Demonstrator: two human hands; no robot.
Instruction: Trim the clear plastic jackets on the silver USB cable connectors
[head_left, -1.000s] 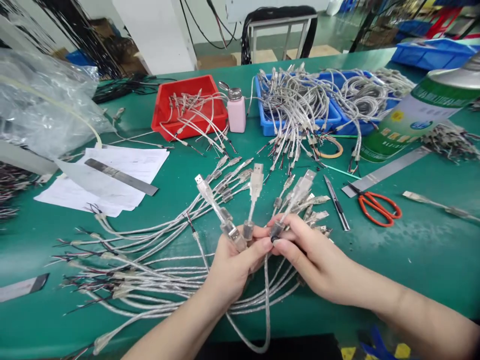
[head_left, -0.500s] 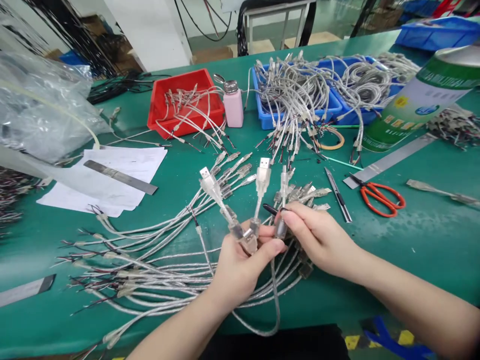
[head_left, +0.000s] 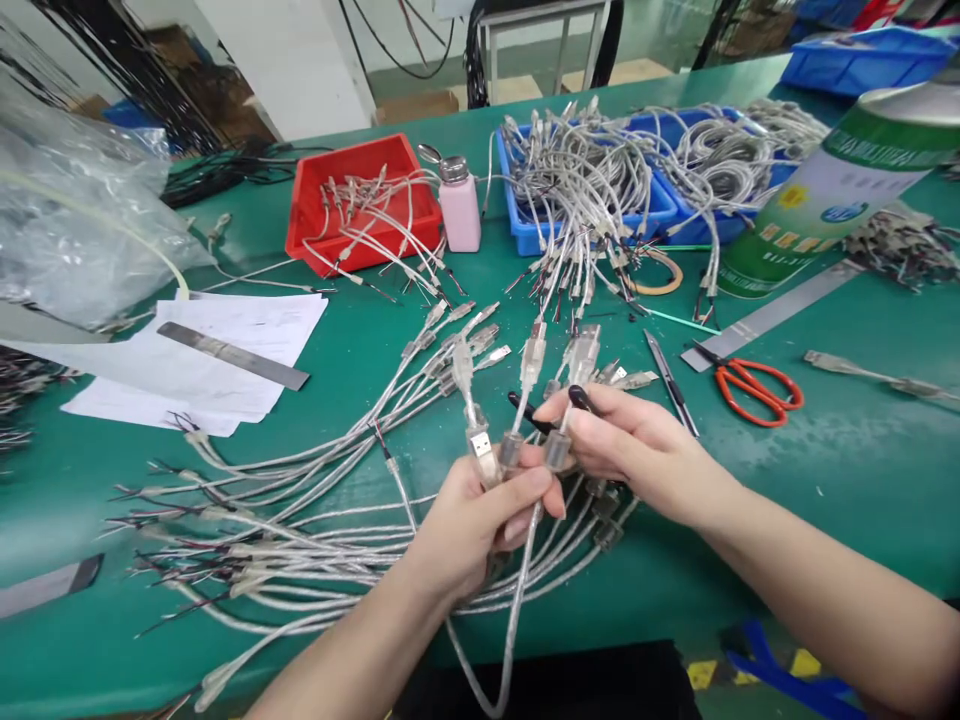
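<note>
My left hand (head_left: 472,520) is closed around a few clear USB cables (head_left: 525,400), their plugs pointing up and away. My right hand (head_left: 630,450) pinches one of those cables just below its ferrite bead, touching the left hand's fingertips. A fan of more silver cables (head_left: 300,500) lies on the green table (head_left: 825,500) under and left of both hands, with stripped wire ends at the far left.
Red scissors (head_left: 750,385), a craft knife (head_left: 670,380) and a steel ruler (head_left: 780,315) lie right of the hands. A red tray (head_left: 352,205), pink dispenser bottle (head_left: 459,205) and blue trays (head_left: 600,200) of cables sit behind. Papers (head_left: 210,360) and a plastic bag (head_left: 75,230) are at left; a large can (head_left: 832,200) is at right.
The right hand has brought its cable in beside the two in the left hand. The leftmost plug has swung over and now points downward. The view has shifted slightly.
</note>
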